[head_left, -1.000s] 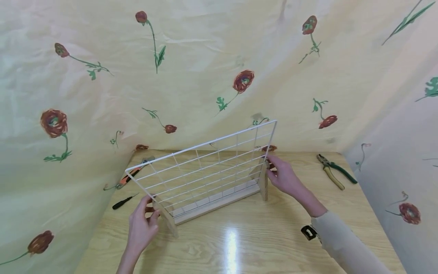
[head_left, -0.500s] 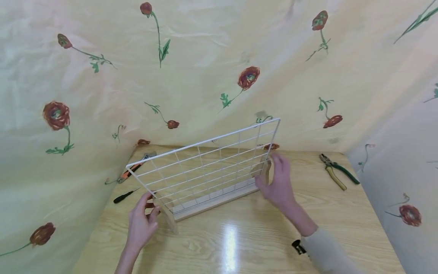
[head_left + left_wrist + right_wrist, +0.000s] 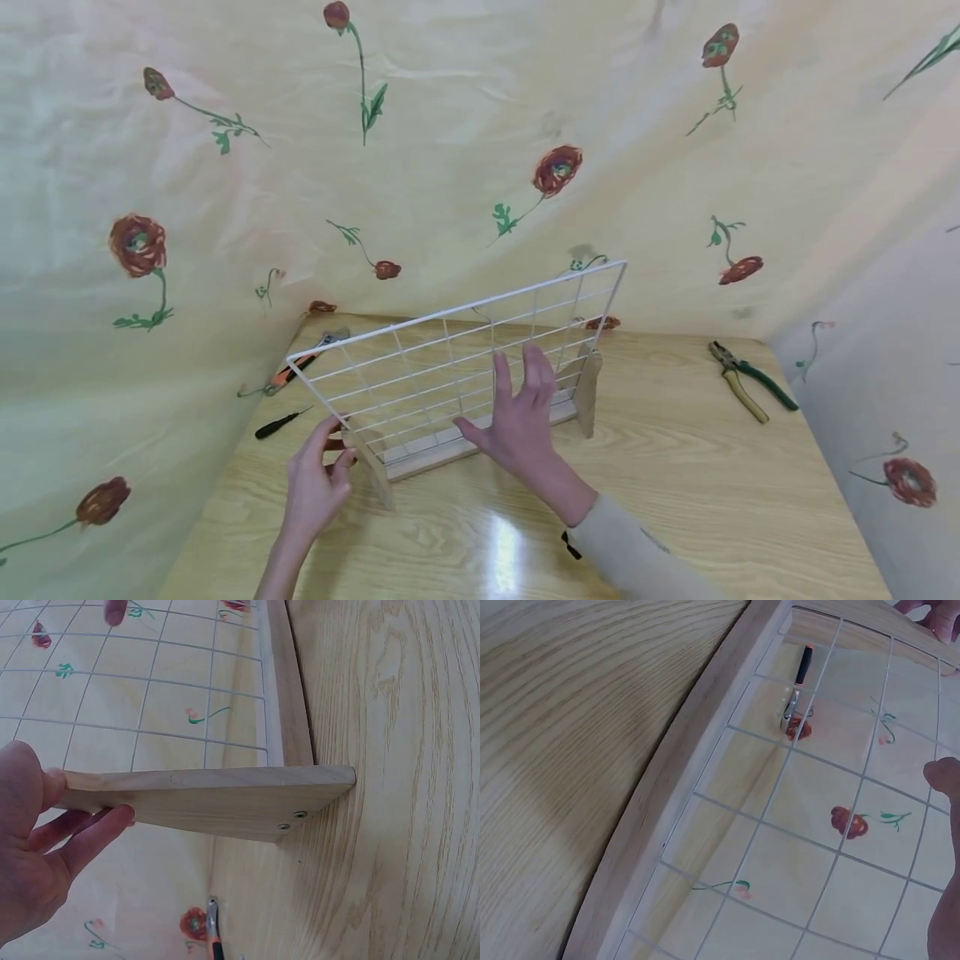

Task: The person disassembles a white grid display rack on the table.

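Note:
A rack stands on the table, with a slanted white wire grid (image 3: 450, 313), a wooden base slat (image 3: 660, 772) and a wooden side panel at each end. My left hand (image 3: 318, 483) pinches the upper end of the left side panel (image 3: 225, 799), thumb over its edge and fingers underneath. Two screw heads (image 3: 300, 814) show low on that panel's outer face. In front of the grid, my right hand (image 3: 517, 417) has its fingers spread and holds nothing. The right side panel (image 3: 588, 392) stands untouched.
Left of the rack lie a wrench with an orange and black handle (image 3: 288, 372) and a black screwdriver (image 3: 276, 425). Pliers (image 3: 738, 375) with one yellow and one green handle lie at the back right. A flower-patterned sheet (image 3: 450, 167) hangs behind the table.
My right hand has let go of the right side panel and moved left across the front of the grid, its fingers spreading. The left hand keeps its grip on the left panel.

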The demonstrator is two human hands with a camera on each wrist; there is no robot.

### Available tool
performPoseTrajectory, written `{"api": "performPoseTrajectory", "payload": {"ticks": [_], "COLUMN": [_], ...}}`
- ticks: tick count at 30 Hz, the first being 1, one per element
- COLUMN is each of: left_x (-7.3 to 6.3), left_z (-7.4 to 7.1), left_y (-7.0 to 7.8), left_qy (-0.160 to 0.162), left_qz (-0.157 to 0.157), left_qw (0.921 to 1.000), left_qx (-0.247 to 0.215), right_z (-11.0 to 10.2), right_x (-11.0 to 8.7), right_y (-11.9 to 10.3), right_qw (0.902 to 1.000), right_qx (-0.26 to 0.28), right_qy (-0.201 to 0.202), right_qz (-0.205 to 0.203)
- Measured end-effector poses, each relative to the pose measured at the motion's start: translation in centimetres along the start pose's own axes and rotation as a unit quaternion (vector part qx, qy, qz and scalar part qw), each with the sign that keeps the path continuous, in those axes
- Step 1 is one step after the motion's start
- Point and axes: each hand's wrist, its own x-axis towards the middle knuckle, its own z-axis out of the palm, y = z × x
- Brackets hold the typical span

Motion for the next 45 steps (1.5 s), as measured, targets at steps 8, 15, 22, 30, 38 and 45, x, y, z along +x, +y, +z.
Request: {"api": "performPoseTrajectory", "payload": {"ticks": [8, 15, 22, 30, 38, 45], "left_x": [0.1, 0.0, -0.2, -0.1, 0.1, -0.1], "left_z": [0.0, 0.1, 0.1, 0.2, 0.4, 0.5], "left_y": [-0.1, -0.2, -0.3, -0.5, -0.3, -0.6], "left_qy": [0.001, 0.001, 0.004, 0.007, 0.012, 0.016], "left_qz": [0.004, 0.005, 0.002, 0.017, 0.027, 0.024], "left_qw": [1.0000, 1.0000, 1.0000, 0.9994, 0.9993, 0.9993], "left_qx": [0.002, 0.003, 0.004, 0.028, 0.024, 0.025], "right_z": [1.7, 2.3, 2.4, 2.5, 1.9, 1.2], "right_x": [0.5, 0.7, 0.9, 1.0, 2.4, 3.6], "right_y": [-0.7, -1.0, -1.4, -1.0, -0.7, -0.9], "right_qw": [0.9987, 0.9974, 0.9959, 0.9967, 0.9956, 0.9958], "right_qx": [-0.029, -0.027, -0.025, -0.025, 0.001, 0.002], "right_qy": [-0.004, 0.001, -0.001, 0.020, 0.050, 0.056], "right_qz": [0.042, 0.066, 0.087, 0.074, 0.079, 0.073]}}
